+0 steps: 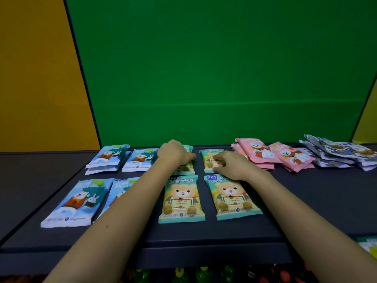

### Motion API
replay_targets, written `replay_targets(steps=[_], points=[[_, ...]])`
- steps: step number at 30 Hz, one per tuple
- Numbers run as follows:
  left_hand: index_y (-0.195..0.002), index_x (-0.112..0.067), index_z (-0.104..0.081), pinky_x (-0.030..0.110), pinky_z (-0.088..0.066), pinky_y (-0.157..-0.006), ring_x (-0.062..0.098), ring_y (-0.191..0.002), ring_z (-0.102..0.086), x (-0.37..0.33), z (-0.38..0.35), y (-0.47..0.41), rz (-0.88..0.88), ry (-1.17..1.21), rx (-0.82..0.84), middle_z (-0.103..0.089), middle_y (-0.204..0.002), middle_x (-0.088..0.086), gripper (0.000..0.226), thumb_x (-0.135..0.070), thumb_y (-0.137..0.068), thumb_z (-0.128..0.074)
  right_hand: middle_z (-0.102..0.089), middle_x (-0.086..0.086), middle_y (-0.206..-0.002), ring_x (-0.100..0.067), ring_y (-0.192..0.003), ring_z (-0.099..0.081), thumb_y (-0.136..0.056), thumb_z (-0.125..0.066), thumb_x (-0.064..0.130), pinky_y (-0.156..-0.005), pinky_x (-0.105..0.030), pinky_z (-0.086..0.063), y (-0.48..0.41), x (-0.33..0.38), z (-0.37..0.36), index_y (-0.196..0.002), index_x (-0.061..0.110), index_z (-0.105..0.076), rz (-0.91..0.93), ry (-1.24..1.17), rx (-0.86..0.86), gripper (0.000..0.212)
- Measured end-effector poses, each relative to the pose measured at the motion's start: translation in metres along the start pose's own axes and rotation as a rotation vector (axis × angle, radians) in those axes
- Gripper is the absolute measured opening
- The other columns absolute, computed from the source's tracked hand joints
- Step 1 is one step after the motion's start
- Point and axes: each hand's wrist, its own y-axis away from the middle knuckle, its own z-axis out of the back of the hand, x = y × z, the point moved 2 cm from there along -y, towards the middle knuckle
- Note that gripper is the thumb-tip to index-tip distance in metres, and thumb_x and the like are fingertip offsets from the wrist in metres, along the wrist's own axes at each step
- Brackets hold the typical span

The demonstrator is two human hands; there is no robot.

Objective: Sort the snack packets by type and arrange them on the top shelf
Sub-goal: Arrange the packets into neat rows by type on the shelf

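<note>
While both my arms stretch across the dark top shelf (295,201), my left hand (175,154) lies knuckles-up over the back left teal packet (184,170), hiding most of it; its fingers are tucked beneath the palm, so I cannot tell whether they grip or merely press. My right hand (228,164) has its curled fingers on the face of the back right teal packet (207,160) and its thumb at the near edge, pinching it where it lies flat on the shelf. Just in front of these two lie the front left teal packet (181,199) and the front right teal packet (230,197), side by side and apart, bear pictures up. To my left the blue packets (75,203) lie in two rows, my left forearm crossing one of them. To my right, along the back edge, pink packets (259,152) overlap in two small heaps, and beyond them white packets (336,154) sit in a loose pile. A green backdrop (204,68) rises behind the shelf.
</note>
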Motion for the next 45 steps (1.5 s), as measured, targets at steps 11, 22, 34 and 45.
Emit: replay_targets(steps=[11,22,34,45], points=[[-0.115,-0.014,-0.058,0.029,-0.043,-0.077,0.026,-0.111,-0.056,-0.005,0.006,0.006,-0.032,-0.206,0.107,-0.059,-0.121,0.005,0.058,-0.058,-0.077,-0.059,-0.042,-0.007,-0.146,-0.024,-0.133,-0.039,-0.093,-0.052,0.032,-0.108,-0.033,-0.031,-0.005,-0.001,-0.006,-0.139,0.016,-0.041,0.015,-0.029,-0.076,0.051],[-0.113,-0.010,-0.061,0.029,-0.042,-0.078,0.026,-0.109,-0.056,-0.003,0.006,-0.003,-0.069,-0.254,-0.024,-0.059,-0.119,0.008,0.067,-0.066,-0.088,-0.034,-0.052,-0.012,-0.136,-0.027,-0.122,-0.049,-0.094,-0.047,0.030,-0.103,-0.037,-0.039,-0.004,0.004,0.004,-0.131,0.011,-0.051,-0.015,0.013,-0.085,0.041],[-0.116,-0.011,-0.060,0.036,-0.045,-0.084,0.033,-0.110,-0.057,-0.100,0.024,0.031,-0.447,-0.114,-0.285,-0.061,-0.118,0.014,0.045,-0.045,-0.089,-0.049,-0.061,-0.014,-0.123,-0.030,-0.111,-0.056,-0.089,-0.053,0.031,-0.088,-0.033,-0.043,0.036,-0.125,0.077,-0.113,0.011,-0.061,-0.295,0.061,-0.279,0.033],[-0.109,-0.010,-0.063,0.030,-0.039,-0.076,0.029,-0.109,-0.057,-0.195,-0.029,0.028,-0.181,-0.122,-0.092,-0.062,-0.117,0.010,0.070,-0.070,-0.080,-0.042,-0.059,-0.010,-0.121,-0.029,-0.112,-0.056,-0.074,-0.052,0.066,-0.084,-0.033,-0.046,0.024,-0.175,0.062,-0.113,0.014,-0.058,-0.254,0.240,-0.130,0.065]])
